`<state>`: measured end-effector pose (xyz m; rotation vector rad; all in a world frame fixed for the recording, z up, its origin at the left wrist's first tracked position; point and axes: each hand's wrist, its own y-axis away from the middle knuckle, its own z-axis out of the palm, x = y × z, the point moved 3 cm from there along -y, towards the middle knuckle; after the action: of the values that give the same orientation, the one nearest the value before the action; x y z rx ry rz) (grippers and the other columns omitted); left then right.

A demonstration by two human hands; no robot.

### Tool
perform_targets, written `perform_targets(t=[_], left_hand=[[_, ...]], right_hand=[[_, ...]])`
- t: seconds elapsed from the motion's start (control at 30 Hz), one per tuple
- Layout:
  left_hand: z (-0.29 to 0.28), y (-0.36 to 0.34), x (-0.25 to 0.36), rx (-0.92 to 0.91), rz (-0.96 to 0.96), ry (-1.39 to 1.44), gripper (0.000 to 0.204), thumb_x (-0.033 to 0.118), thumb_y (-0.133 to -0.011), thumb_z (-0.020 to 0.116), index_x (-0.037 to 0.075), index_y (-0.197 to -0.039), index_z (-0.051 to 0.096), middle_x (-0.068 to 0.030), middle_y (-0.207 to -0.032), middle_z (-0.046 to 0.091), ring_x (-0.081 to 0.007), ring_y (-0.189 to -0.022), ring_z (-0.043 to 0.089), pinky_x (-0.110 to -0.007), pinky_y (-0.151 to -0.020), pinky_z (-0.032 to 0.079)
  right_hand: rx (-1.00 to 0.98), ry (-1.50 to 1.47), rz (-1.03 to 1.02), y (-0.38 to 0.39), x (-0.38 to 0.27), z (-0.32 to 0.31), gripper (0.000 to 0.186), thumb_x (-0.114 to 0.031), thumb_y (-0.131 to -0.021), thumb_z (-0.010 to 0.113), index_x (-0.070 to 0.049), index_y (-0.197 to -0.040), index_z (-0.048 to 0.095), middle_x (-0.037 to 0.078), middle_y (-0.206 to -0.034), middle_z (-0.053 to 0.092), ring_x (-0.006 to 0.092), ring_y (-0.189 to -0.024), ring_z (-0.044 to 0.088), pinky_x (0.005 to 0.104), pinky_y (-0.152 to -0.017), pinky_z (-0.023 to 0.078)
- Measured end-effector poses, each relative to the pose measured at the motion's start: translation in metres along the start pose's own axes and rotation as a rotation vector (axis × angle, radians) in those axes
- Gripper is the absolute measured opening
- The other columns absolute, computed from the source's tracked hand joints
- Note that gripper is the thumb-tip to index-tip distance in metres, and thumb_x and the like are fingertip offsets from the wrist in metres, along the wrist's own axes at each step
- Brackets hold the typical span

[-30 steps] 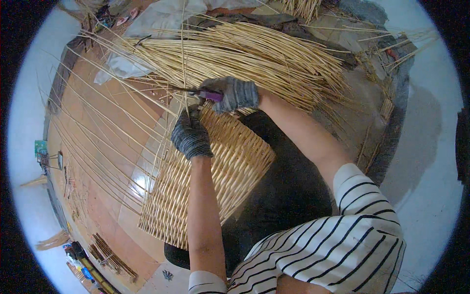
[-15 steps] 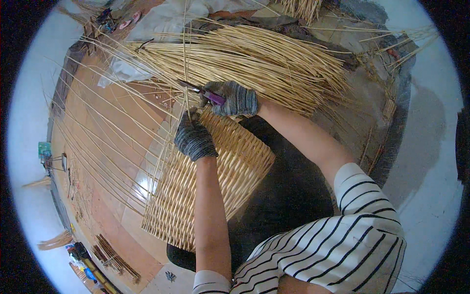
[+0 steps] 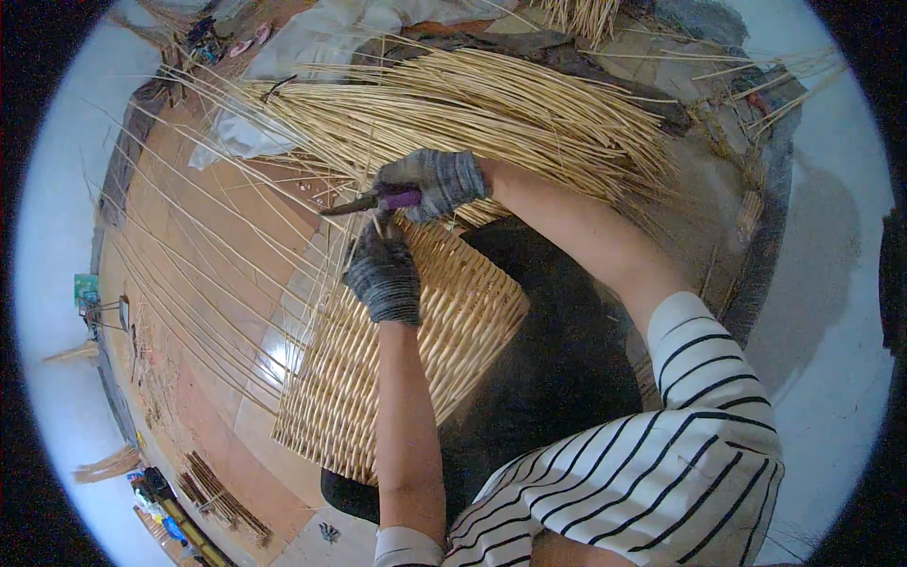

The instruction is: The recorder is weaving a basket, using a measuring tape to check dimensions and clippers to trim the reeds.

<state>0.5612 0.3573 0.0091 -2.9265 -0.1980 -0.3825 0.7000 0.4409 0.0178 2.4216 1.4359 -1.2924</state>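
A woven wicker panel (image 3: 350, 406) of pale rods lies tilted across my lap. My left hand (image 3: 385, 276), in a grey knitted glove, is closed at its upper corner, with a wicker rod (image 3: 379, 225) between thumb and fingers. Just above it, my right hand (image 3: 436, 181), gloved alike, grips purple-handled pruning shears (image 3: 401, 199). Their dark blades point left, over the rods beside my left fingertips. Whether the blades touch a rod cannot be made out. Long loose rods (image 3: 203, 263) fan out leftward from the panel's edge.
A large bundle of pale rods (image 3: 510, 118) lies beyond my hands, partly on clear plastic sheeting (image 3: 321, 42). Brown sticks (image 3: 224, 498) lie on the floor at lower left, near a small dark object (image 3: 329, 532). A wall stands along the right.
My right hand has shifted slightly left, and the shears have swung from pointing up-left to pointing left and slightly down. The upright rod above my hands no longer stands tall there. My left hand dropped slightly.
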Motion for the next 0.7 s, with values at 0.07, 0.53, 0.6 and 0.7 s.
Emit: perform_targets(t=[0.07,0.53,0.6,0.7], left_hand=[[0.004,0.002,-0.012,0.105,0.155,0.054,0.025,0.025,-0.088,0.044,0.008,-0.095,0.061,-0.0162,-0.089,0.061,-0.0351,-0.08,0.056,-0.044,-0.07,0.045],[-0.072,-0.011,-0.074,-0.117,0.221,0.223,0.041,0.039,-0.079,0.058,0.009,-0.107,0.059,-0.011,-0.106,0.06,-0.0244,-0.097,0.057,-0.034,-0.086,0.043],[-0.043,-0.028,-0.087,-0.364,0.197,-0.111,0.044,0.045,-0.075,0.059,0.013,-0.105,0.061,-0.0123,-0.1,0.062,-0.0274,-0.095,0.058,-0.035,-0.084,0.043],[-0.034,-0.046,-0.098,-0.589,0.141,0.132,0.041,0.045,-0.076,0.057,0.014,-0.102,0.062,-0.0112,-0.093,0.063,-0.0267,-0.091,0.059,-0.033,-0.081,0.044]], right_hand=[[0.022,-0.019,-0.057,0.007,-0.004,0.011,0.035,-0.017,-0.066,0.069,-0.004,-0.097,0.056,0.004,-0.085,0.06,0.0181,-0.078,0.057,0.0303,-0.071,0.047],[0.559,-0.657,1.047,0.277,-0.044,0.029,0.071,-0.057,-0.068,0.064,-0.012,-0.119,0.044,0.005,-0.081,0.058,0.0151,-0.064,0.056,0.0248,-0.057,0.047],[0.368,0.059,0.948,0.219,-0.111,0.02,0.075,-0.056,-0.066,0.066,-0.011,-0.121,0.043,0.008,-0.089,0.058,0.018,-0.074,0.058,0.0287,-0.065,0.047],[0.2,0.373,0.747,0.187,-0.131,0.037,0.081,-0.054,-0.062,0.071,-0.009,-0.123,0.041,0.012,-0.102,0.057,0.0238,-0.091,0.057,0.0354,-0.079,0.046]])
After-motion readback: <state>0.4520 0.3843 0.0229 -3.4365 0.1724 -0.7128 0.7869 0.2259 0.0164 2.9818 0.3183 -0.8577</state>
